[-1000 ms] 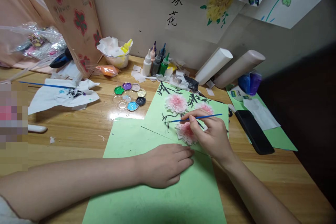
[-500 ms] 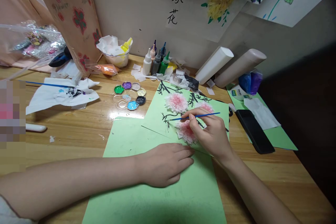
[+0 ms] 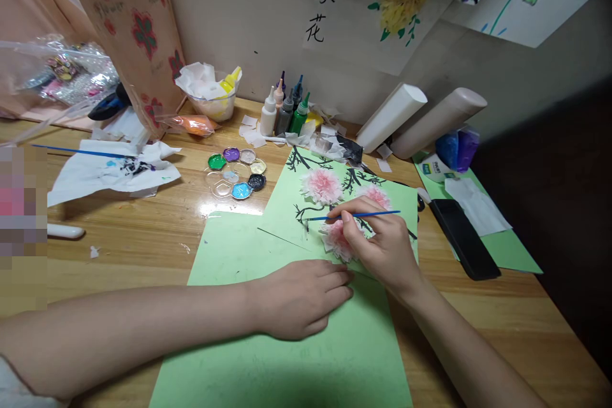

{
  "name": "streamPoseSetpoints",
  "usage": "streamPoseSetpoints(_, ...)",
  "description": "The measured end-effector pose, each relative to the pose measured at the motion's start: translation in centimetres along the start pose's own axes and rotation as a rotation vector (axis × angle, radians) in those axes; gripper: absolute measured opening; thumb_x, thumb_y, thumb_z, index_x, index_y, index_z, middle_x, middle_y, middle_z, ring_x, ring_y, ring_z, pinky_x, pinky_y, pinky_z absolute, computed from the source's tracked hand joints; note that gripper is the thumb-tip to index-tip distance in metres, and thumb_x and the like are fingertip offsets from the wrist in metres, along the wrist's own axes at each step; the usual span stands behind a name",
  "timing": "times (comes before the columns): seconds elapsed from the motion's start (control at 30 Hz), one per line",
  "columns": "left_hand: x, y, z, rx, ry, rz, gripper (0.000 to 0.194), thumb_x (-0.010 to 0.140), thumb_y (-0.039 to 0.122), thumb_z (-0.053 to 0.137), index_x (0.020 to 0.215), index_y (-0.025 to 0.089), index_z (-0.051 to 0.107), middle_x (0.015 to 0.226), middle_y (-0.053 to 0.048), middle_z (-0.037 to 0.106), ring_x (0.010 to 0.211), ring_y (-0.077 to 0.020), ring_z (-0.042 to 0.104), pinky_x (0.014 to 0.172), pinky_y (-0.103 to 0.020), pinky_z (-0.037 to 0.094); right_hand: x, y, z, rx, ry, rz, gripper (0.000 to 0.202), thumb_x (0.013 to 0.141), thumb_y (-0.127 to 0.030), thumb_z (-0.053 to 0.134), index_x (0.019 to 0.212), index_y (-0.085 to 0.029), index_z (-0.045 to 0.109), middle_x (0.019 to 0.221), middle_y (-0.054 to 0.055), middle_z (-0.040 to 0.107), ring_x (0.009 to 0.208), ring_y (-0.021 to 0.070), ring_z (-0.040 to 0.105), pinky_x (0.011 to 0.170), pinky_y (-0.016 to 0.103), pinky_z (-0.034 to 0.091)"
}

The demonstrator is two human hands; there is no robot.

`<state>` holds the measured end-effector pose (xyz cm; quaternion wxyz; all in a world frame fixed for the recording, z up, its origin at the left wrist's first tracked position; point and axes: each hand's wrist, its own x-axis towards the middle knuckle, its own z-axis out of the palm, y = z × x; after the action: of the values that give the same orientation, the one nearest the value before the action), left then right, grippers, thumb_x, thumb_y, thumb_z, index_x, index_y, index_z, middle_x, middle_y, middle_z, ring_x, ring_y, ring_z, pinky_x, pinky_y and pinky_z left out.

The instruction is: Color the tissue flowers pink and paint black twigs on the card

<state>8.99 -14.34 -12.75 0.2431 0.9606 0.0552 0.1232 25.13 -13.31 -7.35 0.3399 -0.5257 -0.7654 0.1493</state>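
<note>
My right hand (image 3: 377, 239) grips a thin blue paintbrush (image 3: 368, 213) between thumb and fingers. The brush's tip meets a black painted branch at the left part of a green sheet (image 3: 280, 201). Fluffy pink paper flowers (image 3: 321, 185) and more black branches decorate that sheet. My left hand (image 3: 306, 299) lies flat, palm down, over the lower edge of the decorated sheet and on a larger green sheet (image 3: 224, 357) under it. To the left of the decorated sheet is a flower-shaped palette (image 3: 222, 189) with several paint colours, black and light blue among them.
Small paint bottles (image 3: 284, 116) and a plastic cup (image 3: 215, 104) with tissue stand along the wall. A stained tissue (image 3: 105, 172) with another brush lies left. Two tall cylinders (image 3: 392, 118) lean at the back. A black phone-like slab (image 3: 463, 239) rests right.
The brush in my right hand has tilted slightly, its back end a little lower, with the tip at nearly the same spot. My left hand stays in place.
</note>
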Motion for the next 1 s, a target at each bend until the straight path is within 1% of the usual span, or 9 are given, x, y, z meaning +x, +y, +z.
streamPoseSetpoints(0.2, 0.0, 0.0, 0.0, -0.008, 0.01, 0.003, 0.04, 0.084, 0.019, 0.042, 0.121, 0.007, 0.046, 0.127, -0.015, 0.051, 0.124, -0.0237, 0.039, 0.104, -0.033, 0.033, 0.0, -0.1, -0.4, -0.015, 0.011, -0.015, 0.015, 0.084, -0.016, 0.047, 0.08, -0.019, 0.061, 0.074, 0.001, 0.065, 0.071, 0.015, 0.06, 0.066, 0.028, 0.045)
streamPoseSetpoints(0.33, -0.1, 0.0, 0.1, 0.006, 0.006, 0.007, 0.041, 0.084, 0.02, 0.041, 0.123, 0.006, 0.045, 0.133, -0.015, 0.046, 0.126, -0.0238, 0.037, 0.105, -0.033, 0.032, 0.0, 0.0, -1.0, -0.015, 0.112, -0.06, 0.015, 0.083, -0.015, 0.047, 0.078, -0.02, 0.061, 0.072, 0.001, 0.065, 0.068, 0.0158, 0.06, 0.068, 0.031, 0.045)
streamPoseSetpoints(0.4, -0.1, 0.0, 0.2, 0.012, 0.005, 0.008, 0.042, 0.084, 0.02, 0.041, 0.123, 0.005, 0.045, 0.134, -0.016, 0.045, 0.126, -0.024, 0.037, 0.106, -0.033, 0.032, 0.1, 0.0, -1.1, -0.044, 0.128, -0.077, 0.015, 0.083, -0.015, 0.047, 0.078, -0.021, 0.061, 0.072, 0.002, 0.065, 0.069, 0.0166, 0.06, 0.068, 0.032, 0.045)
streamPoseSetpoints(0.6, 0.0, 0.0, 0.0, 0.01, 0.001, 0.003, 0.041, 0.084, 0.019, 0.041, 0.122, 0.006, 0.046, 0.127, -0.014, 0.051, 0.123, -0.0241, 0.04, 0.104, -0.032, 0.033, 0.2, 0.0, -0.3, -0.074, 0.079, -0.149, 0.015, 0.081, -0.011, 0.048, 0.081, -0.02, 0.06, 0.074, 0.003, 0.065, 0.072, 0.0165, 0.058, 0.067, 0.031, 0.046)
streamPoseSetpoints(0.73, 0.0, 0.0, 0.1, 0.012, 0.003, 0.009, 0.041, 0.084, 0.019, 0.042, 0.122, 0.006, 0.046, 0.123, -0.013, 0.053, 0.121, -0.0244, 0.041, 0.104, -0.032, 0.033, 0.0, 0.2, 0.0, -0.081, 0.058, -0.159, 0.016, 0.081, -0.009, 0.048, 0.082, -0.02, 0.06, 0.074, 0.003, 0.065, 0.073, 0.0161, 0.057, 0.067, 0.03, 0.046)
streamPoseSetpoints(1.0, 0.1, 0.0, 0.0, -0.013, 0.005, 0.009, 0.039, 0.083, 0.018, 0.042, 0.12, 0.005, 0.047, 0.121, -0.014, 0.055, 0.122, -0.0247, 0.04, 0.104, -0.033, 0.033, 0.0, 0.0, -0.1, -0.111, 0.029, -0.157, 0.015, 0.081, -0.01, 0.048, 0.078, -0.02, 0.058, 0.07, 0.002, 0.063, 0.068, 0.0155, 0.055, 0.062, 0.029, 0.044)
